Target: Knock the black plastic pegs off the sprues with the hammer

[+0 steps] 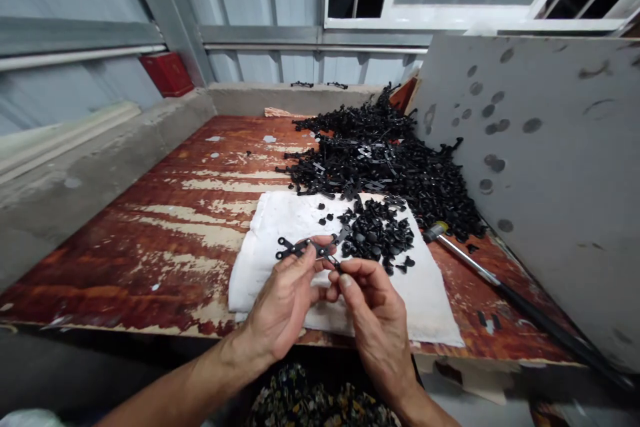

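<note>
Your right fingertips hid the end of the black flat-linked metal assembly. Your left hand, palm tilted inward, pinched it above the white folded cloth; your right hand curled in, nearly touching the left.

Worn, glossy reddish wood tabletop; soft matt white cloth; shiny metal hammer shaft.

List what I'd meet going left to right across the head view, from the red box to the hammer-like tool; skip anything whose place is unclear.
Red box → left hand → right hand → hammer-like tool.
</note>
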`<move>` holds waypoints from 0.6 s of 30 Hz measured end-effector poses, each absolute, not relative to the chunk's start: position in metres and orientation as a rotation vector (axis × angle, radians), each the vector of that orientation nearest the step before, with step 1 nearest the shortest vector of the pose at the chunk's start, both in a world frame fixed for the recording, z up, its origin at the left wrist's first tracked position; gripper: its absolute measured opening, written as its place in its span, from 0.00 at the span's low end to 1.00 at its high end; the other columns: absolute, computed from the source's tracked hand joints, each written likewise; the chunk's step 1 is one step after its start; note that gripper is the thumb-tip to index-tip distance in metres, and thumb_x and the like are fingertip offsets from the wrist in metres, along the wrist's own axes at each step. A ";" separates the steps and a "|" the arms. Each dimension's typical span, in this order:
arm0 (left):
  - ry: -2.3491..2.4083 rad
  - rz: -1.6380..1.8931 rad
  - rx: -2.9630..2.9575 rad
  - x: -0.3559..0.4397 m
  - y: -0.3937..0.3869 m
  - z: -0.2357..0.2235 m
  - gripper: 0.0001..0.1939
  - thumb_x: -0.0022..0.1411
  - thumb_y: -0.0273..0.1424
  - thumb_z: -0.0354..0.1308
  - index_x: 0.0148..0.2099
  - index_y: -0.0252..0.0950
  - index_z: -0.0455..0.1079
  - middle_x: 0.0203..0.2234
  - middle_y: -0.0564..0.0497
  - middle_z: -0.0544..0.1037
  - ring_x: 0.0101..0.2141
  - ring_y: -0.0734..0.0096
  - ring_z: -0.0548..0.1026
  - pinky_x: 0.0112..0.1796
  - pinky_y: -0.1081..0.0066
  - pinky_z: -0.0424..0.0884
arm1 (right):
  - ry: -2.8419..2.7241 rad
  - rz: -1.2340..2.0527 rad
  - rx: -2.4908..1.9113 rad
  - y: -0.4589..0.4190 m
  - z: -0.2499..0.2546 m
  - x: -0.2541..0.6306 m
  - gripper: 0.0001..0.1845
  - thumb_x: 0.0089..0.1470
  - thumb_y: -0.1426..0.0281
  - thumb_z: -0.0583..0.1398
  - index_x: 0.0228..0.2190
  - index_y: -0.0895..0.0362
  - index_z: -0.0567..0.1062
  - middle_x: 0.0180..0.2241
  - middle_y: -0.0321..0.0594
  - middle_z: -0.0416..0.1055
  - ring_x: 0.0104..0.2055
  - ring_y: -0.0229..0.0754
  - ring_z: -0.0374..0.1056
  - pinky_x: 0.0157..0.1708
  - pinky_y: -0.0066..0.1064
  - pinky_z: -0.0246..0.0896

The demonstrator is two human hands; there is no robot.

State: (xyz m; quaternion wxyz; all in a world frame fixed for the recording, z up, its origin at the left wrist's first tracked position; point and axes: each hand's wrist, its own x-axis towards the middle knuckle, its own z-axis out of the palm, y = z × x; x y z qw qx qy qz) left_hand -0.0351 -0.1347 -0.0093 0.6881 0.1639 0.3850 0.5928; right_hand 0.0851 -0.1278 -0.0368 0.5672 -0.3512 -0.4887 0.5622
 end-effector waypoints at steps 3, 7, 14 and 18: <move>0.939 1.312 0.422 -0.045 -0.128 -0.008 0.18 0.44 0.41 0.73 0.32 0.33 0.76 0.29 0.49 0.77 0.33 0.69 0.75 0.31 0.72 0.71 | -1.472 1.074 -0.827 -0.135 -0.039 0.095 0.05 0.60 0.72 0.58 0.38 0.53 0.74 0.35 0.37 0.75 0.36 0.36 0.73 0.37 0.26 0.70; 1.039 1.061 0.603 -0.066 -0.127 -0.007 0.22 0.41 0.42 0.75 0.32 0.31 0.75 0.25 0.48 0.77 0.30 0.66 0.77 0.31 0.71 0.71 | -1.654 0.669 -0.927 -0.129 -0.035 0.115 0.09 0.60 0.72 0.57 0.42 0.52 0.73 0.44 0.40 0.71 0.49 0.38 0.68 0.51 0.30 0.65; 1.049 0.703 0.919 -0.084 -0.129 -0.008 0.27 0.44 0.50 0.71 0.34 0.31 0.72 0.24 0.49 0.76 0.22 0.77 0.71 0.24 0.76 0.65 | -1.736 1.337 -0.866 -0.129 -0.030 0.102 0.11 0.64 0.66 0.54 0.46 0.55 0.69 0.35 0.37 0.72 0.33 0.35 0.71 0.34 0.27 0.68; 1.094 0.688 0.961 -0.090 -0.131 -0.005 0.26 0.46 0.51 0.68 0.35 0.32 0.71 0.23 0.52 0.74 0.20 0.78 0.69 0.21 0.78 0.64 | -1.781 1.362 -0.827 -0.140 -0.040 0.094 0.16 0.64 0.69 0.52 0.53 0.55 0.65 0.28 0.33 0.68 0.27 0.34 0.66 0.28 0.25 0.65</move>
